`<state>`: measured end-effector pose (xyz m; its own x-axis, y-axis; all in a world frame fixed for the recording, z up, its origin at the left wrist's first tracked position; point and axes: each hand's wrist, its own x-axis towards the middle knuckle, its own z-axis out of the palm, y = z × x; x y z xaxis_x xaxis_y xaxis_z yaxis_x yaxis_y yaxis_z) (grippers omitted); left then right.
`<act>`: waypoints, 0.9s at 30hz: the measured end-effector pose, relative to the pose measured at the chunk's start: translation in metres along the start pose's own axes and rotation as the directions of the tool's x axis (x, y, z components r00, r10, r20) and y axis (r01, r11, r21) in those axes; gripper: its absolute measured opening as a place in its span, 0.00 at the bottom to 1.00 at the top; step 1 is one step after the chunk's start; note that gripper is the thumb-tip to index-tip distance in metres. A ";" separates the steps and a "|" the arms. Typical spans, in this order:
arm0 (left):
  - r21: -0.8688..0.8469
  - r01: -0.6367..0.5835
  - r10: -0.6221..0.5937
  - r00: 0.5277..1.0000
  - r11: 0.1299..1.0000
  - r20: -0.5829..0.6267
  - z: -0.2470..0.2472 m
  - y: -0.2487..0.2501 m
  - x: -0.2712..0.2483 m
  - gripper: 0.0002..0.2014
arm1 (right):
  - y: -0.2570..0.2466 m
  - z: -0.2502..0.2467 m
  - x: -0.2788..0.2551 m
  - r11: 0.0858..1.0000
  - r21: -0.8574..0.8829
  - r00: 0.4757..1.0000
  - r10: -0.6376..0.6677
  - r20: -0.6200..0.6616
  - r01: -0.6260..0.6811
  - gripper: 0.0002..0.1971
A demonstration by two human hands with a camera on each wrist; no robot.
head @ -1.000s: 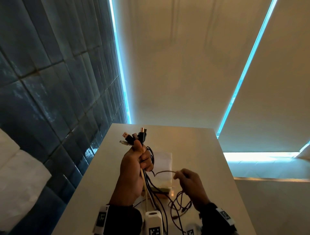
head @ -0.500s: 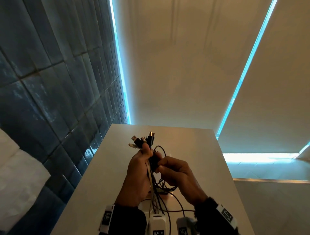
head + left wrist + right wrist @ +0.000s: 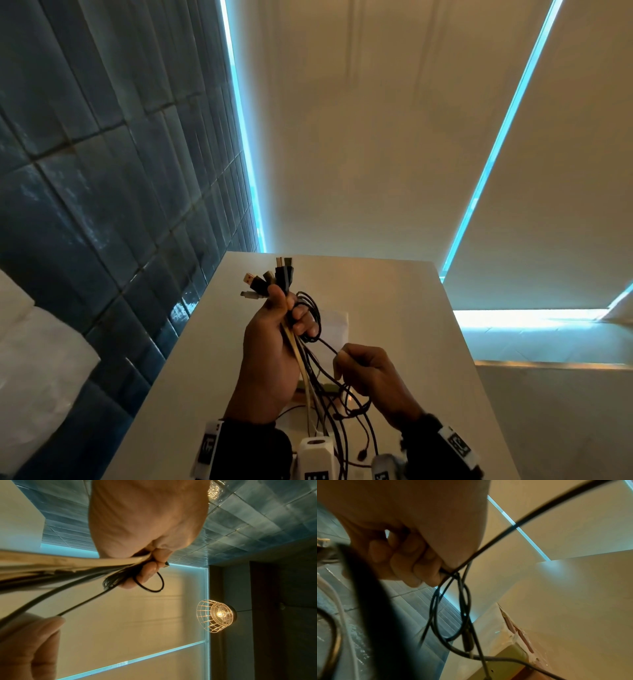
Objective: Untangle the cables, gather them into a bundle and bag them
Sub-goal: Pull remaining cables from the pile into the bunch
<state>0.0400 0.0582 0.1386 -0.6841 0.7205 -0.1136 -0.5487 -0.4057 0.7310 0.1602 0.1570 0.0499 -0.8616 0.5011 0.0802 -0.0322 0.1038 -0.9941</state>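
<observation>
My left hand [image 3: 274, 346] is raised over the white table [image 3: 394, 308] and grips a bundle of cables [image 3: 301, 359], black and cream, with several plugs [image 3: 270, 279] sticking out above the fist. Small black loops [image 3: 310, 317] hang round its fingers. In the left wrist view the fingers [image 3: 150, 569] curl round the cable strands [image 3: 68, 566]. My right hand [image 3: 371, 377], lower and to the right, pinches one thin black cable [image 3: 330, 347] that runs up to the bundle. The right wrist view shows the fingers [image 3: 419, 566] closed on that black cable [image 3: 488, 545], with loops [image 3: 452, 608] dangling below.
A clear plastic bag [image 3: 334, 323] lies flat on the table behind the hands. Loose cable ends [image 3: 356, 414] trail onto the table near its front edge. A dark tiled wall [image 3: 102, 205] runs along the left. A caged lamp [image 3: 216, 615] shows in the left wrist view.
My right hand was up against the left hand at the bundle half a second ago; it has drawn down and right, pulling one black cable out taut. The left hand kept its grip.
</observation>
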 end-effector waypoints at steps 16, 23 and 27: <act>-0.034 -0.045 0.043 0.998 0.998 -0.050 -0.005 0.001 0.003 0.17 | 0.083 -0.013 -0.008 0.987 -0.017 0.981 0.157 -0.115 -0.160 0.19; 0.063 -0.061 0.066 0.994 0.996 -0.088 -0.003 0.003 0.006 0.18 | 0.094 -0.018 -0.016 0.932 -0.164 0.931 0.282 -0.231 -0.323 0.17; 0.156 -0.038 0.059 0.990 0.987 -0.131 -0.006 -0.001 0.011 0.18 | 0.048 -0.016 -0.006 0.967 -0.025 0.911 0.230 -0.342 -0.253 0.11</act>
<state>0.0301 0.0633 0.1331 -0.7723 0.6155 -0.1573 -0.4405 -0.3404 0.8307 0.1722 0.1727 0.0026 -0.6196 0.7740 -0.1303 0.1998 -0.0051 -0.9798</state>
